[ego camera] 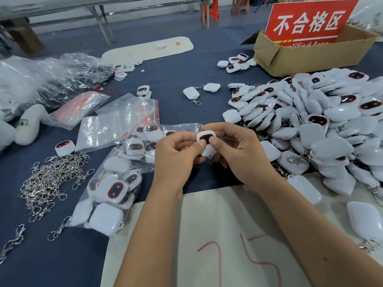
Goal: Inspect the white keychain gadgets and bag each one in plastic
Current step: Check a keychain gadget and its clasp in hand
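White sheet (217, 235) with red marker strokes lies nearest, at 6 o'clock, both forearms crossing above it. Just past its far edge, both hands meet at centre: left hand (176, 151) and right hand (240, 150) pinch one white keychain gadget (206, 141) between thumbs and curled fingers, dark red-rimmed face up, thumbs resting on that face. Gadget is held above the blue table (170, 79), clear of it. At 9 o'clock of the grip, a filled plastic bag (112, 193) of gadgets; beyond it, empty zip bags (122, 119). At 8 o'clock, loose metal chains (51, 179). At 3 o'clock, a large heap of gadgets (321, 125). At 1 o'clock, a cardboard box (310, 54) with a red sign (308, 23).
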`<move>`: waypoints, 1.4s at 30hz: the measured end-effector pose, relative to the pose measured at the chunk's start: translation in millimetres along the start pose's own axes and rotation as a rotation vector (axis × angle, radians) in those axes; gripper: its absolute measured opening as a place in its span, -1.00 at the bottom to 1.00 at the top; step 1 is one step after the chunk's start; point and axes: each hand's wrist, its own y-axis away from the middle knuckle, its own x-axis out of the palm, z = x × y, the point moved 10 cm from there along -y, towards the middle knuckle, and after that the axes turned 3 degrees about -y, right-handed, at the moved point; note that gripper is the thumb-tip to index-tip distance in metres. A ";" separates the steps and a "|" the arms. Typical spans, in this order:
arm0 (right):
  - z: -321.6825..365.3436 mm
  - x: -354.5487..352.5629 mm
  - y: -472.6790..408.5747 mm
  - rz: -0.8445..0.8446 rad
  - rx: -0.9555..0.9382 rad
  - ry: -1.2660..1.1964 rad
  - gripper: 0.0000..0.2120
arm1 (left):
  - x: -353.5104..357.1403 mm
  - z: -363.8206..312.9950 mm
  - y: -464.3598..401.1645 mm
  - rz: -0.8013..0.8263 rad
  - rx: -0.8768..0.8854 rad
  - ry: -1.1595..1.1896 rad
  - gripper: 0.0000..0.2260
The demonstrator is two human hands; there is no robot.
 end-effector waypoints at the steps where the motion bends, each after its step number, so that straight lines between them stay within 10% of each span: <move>1: 0.3 -0.3 0.2 -0.005 -0.006 0.017 -0.79 | -0.4 0.4 -0.5 -0.007 -0.003 -0.001 -0.88; 42: -4.7 2.0 0.1 -0.029 0.064 -0.082 -0.86 | 4.2 -6.2 3.5 0.002 0.036 -0.129 -0.76</move>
